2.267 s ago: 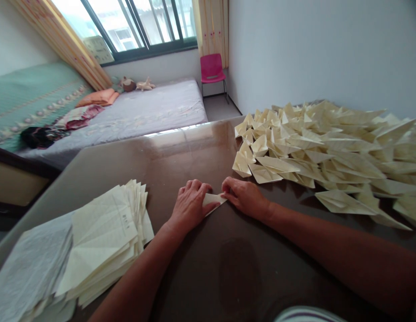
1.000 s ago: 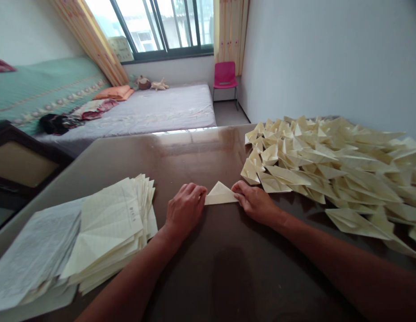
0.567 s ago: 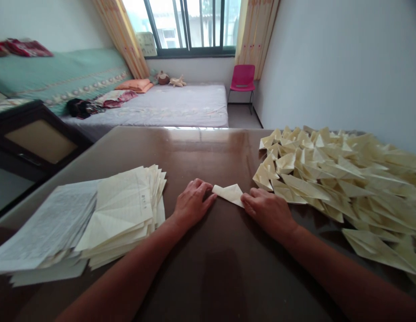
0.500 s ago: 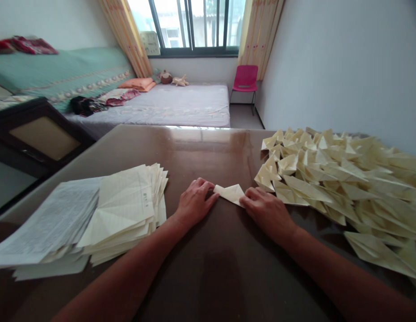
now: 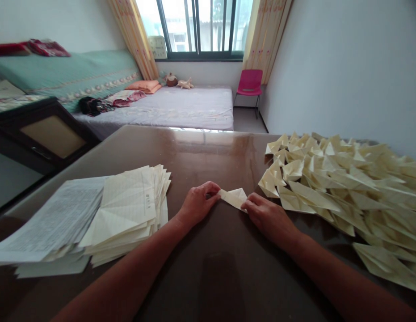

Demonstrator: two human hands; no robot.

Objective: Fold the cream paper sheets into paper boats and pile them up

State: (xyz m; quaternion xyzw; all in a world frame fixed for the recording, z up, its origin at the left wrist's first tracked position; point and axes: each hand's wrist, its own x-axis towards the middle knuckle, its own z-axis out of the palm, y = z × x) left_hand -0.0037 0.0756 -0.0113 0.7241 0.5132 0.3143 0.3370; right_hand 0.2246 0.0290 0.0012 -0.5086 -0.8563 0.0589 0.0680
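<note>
A small cream folded paper [image 5: 233, 198] is held low over the brown tabletop [image 5: 208, 268] between my two hands. The fingers of my left hand [image 5: 199, 201] pinch its left end. My right hand [image 5: 266, 214] grips the right end between thumb and fingers, hiding that corner. To the right lies a large heap of folded paper shapes [image 5: 345, 179], cream and pointed like little boats. On the left rests a stack of creased lined sheets [image 5: 125, 201], beside a pile of printed pages [image 5: 63, 219].
Behind the table's far edge stands a bed [image 5: 194, 105] with a lilac sheet. A pink chair [image 5: 250, 82] is by the right wall near the window. A dark cabinet [image 5: 50, 134] stands at the left.
The paper's near edge has been turned into a long straight strip, where it had an angled notch. My left fingers have closed more tightly on its end. The camera view has shifted slightly.
</note>
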